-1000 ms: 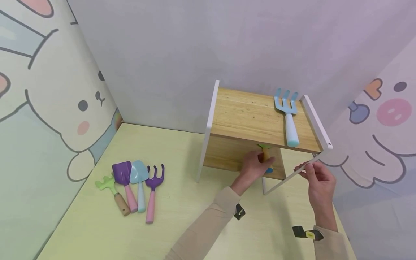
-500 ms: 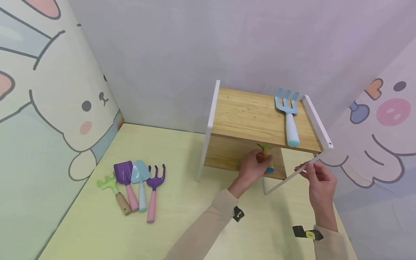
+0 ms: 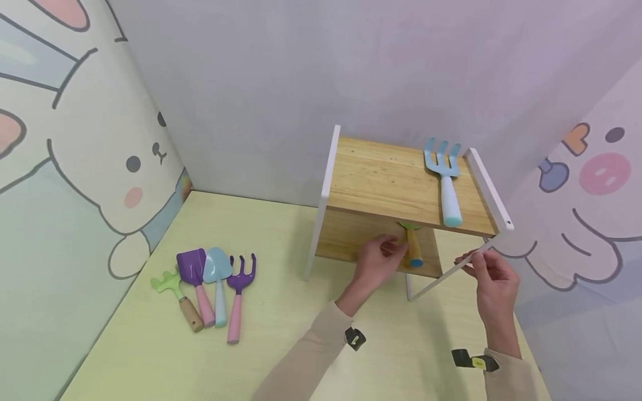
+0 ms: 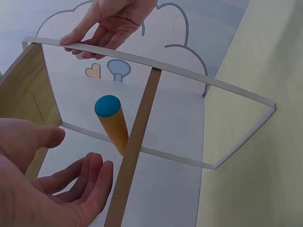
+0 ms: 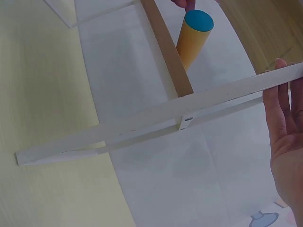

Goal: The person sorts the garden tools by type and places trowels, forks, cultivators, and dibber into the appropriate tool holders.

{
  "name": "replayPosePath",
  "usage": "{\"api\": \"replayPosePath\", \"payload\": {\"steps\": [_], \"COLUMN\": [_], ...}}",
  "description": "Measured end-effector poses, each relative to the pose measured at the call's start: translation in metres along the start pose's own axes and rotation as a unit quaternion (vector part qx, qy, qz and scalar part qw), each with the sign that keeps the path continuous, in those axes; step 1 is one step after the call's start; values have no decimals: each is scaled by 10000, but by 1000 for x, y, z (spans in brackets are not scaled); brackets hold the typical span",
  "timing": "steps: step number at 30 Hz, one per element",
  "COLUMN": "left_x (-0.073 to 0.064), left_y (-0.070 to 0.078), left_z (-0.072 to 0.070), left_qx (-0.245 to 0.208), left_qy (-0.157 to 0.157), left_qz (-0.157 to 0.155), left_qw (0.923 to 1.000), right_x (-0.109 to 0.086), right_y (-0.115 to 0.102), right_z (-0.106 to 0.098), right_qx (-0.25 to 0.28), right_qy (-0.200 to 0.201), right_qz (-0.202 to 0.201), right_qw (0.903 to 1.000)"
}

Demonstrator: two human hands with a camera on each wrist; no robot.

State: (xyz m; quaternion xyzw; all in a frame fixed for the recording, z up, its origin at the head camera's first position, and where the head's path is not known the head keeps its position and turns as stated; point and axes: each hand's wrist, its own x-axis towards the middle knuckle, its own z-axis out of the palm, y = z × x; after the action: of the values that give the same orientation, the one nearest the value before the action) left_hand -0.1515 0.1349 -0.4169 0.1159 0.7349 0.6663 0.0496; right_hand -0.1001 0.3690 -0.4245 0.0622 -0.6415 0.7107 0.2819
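A two-tier shelf with wooden boards and white side frames stands on the table. On its lower board lies a garden hand tool with an orange handle, blue end cap and green head; the upper board mostly hides the head. My left hand is just left of that handle, thumb and fingers apart, holding nothing. In the left wrist view the handle sticks out past the lower board's edge. My right hand pinches the white right side frame between thumb and fingers. A light blue hand fork lies on the upper board.
Left on the table lie a green rake with a brown handle, a purple shovel, a light blue trowel and a purple hand fork. Curtain walls with cartoon animals stand behind and at the sides.
My left hand has let go of the orange-handled garden tool and drawn back to the left. The tool stays on the lower board. My right hand keeps its place on the frame.
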Motion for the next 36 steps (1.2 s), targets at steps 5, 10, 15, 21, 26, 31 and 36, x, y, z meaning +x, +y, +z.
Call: {"api": "replayPosePath", "payload": {"steps": [5,10,15,21,26,31,36], "left_x": [-5,-11,-17,-26,-33,-41,-50], "left_y": [0,-1,-3,-5,-8,-10,-10], "left_z": [-7,-14,-22,-31,-38,-44,-52], "left_qx": [-213,-329,-229,-316,-227,3,109], "left_qy": [8,29,43,89,151,180,242], "left_qz": [143,367,472,532,768,866,957], "left_qw": [9997,9988,9986,9980,9967,9961,9951], "right_x": [0,0,1,0,0,0,-1], "right_y": [-2,-1,1,1,1,1,0], "right_z": [0,0,-2,-1,-2,-2,-1], "right_qx": [-81,-248,-175,-271,-230,-165,-302], "right_qy": [-53,9,-45,63,75,45,90], "right_qz": [-27,36,-36,49,46,7,56], "right_qw": [9999,9997,9998,9996,9997,9999,9995]}}
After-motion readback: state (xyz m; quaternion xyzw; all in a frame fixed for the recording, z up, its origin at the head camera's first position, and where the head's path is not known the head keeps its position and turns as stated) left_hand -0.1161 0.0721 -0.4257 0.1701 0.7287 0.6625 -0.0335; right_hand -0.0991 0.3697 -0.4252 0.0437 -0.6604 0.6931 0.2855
